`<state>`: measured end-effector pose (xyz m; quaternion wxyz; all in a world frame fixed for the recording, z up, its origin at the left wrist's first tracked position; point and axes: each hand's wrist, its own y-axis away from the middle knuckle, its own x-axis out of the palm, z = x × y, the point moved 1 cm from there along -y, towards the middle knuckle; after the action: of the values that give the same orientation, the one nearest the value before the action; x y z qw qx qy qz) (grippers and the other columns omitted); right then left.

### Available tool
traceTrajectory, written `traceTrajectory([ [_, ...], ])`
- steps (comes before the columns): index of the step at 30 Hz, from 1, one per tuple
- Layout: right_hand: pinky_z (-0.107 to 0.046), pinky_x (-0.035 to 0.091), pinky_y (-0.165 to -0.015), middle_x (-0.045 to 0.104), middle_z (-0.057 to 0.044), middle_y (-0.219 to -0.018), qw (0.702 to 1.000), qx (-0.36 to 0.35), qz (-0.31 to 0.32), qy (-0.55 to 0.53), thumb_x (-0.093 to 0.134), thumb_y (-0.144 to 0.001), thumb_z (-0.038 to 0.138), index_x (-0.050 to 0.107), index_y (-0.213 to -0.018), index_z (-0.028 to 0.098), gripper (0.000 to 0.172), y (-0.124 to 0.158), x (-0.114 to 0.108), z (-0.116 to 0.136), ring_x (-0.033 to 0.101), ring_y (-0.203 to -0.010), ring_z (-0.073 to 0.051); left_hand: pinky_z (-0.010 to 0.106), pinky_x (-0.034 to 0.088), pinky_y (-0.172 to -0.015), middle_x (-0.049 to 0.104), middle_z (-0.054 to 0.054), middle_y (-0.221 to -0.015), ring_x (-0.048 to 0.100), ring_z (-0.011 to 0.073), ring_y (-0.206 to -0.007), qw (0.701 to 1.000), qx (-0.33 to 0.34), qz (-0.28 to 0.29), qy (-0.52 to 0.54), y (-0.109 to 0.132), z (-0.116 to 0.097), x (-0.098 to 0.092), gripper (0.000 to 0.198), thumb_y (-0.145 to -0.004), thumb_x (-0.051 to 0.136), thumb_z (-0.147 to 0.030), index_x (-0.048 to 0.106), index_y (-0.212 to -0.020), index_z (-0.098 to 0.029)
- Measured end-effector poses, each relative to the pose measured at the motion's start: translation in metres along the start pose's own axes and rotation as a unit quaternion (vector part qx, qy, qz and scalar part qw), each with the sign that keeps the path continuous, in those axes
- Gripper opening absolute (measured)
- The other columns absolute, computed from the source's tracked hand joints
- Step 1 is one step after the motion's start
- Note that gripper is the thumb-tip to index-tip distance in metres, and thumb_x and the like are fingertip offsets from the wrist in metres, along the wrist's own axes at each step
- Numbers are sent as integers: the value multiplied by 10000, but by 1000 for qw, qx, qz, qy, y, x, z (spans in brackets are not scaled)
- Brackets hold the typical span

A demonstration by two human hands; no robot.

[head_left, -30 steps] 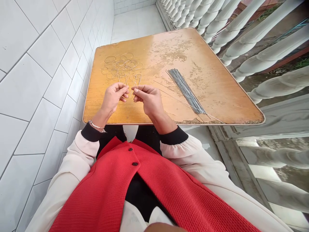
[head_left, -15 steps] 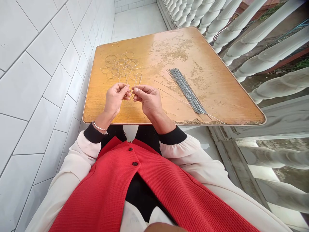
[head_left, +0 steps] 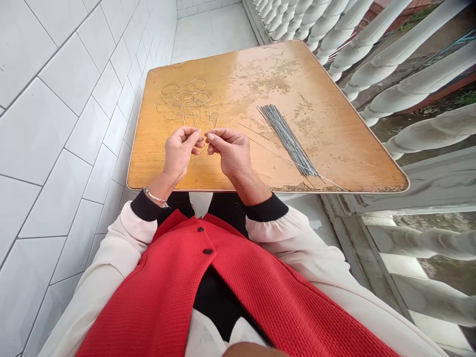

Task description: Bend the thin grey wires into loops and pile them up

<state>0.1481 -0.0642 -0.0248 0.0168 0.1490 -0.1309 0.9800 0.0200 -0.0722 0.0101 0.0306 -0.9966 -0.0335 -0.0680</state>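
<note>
My left hand (head_left: 181,148) and my right hand (head_left: 231,148) meet above the near left of the table, thumbs pinched against forefingers. Between the fingertips runs a thin wire, mostly hidden by the fingers. Just beyond them, a small wire loop (head_left: 213,118) shows; whether it belongs to the held wire I cannot tell. Farther off lies a tangled pile of bent wire loops (head_left: 190,99). To the right of my right hand rests a bundle of straight grey wires (head_left: 286,140), with a single long pale wire (head_left: 275,149) slanting across its near end.
The worn wooden table (head_left: 342,148) has peeling patches and a chipped near edge. A white tiled wall (head_left: 55,124) runs along the left. White balusters (head_left: 401,69) line the right side, and a pale floor (head_left: 211,39) extends behind the table.
Both hands have shifted very slightly to the right, and their fingertips are a little closer together. The wires on the table look unmoved.
</note>
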Motion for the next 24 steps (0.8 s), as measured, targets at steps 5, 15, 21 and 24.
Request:
traceTrajectory([
  [5,-211,496,-516,685,20,-672,999,21,6,-24,919,-633,528,755,-752,193,391,-2,-2,0,578,-511,-63,142,411,-504,569,-89,-595,522,1,-495,1000,9,25,13,0,-5,-3,217,-887,733,-179,572,-741,-171],
  [15,-214,505,-514,703,9,-660,999,35,19,-24,886,-693,406,759,-745,188,257,0,2,5,584,-519,-73,155,421,-515,680,-50,-645,606,23,-541,995,-50,57,70,3,-4,-2,208,-888,745,-237,599,-760,-162],
  [21,-204,462,-488,691,13,-654,998,50,23,-31,892,-681,394,749,-727,194,251,1,0,6,546,-502,-64,156,399,-493,688,-43,-663,585,17,-523,994,-58,78,56,5,-9,-6,203,-889,747,-225,606,-759,-157],
  [24,-204,453,-487,669,20,-633,998,52,25,-33,891,-690,401,730,-706,198,259,2,1,8,540,-504,-67,154,408,-495,689,-45,-667,584,17,-513,994,-48,97,33,5,-14,-9,196,-894,747,-238,609,-778,-159],
])
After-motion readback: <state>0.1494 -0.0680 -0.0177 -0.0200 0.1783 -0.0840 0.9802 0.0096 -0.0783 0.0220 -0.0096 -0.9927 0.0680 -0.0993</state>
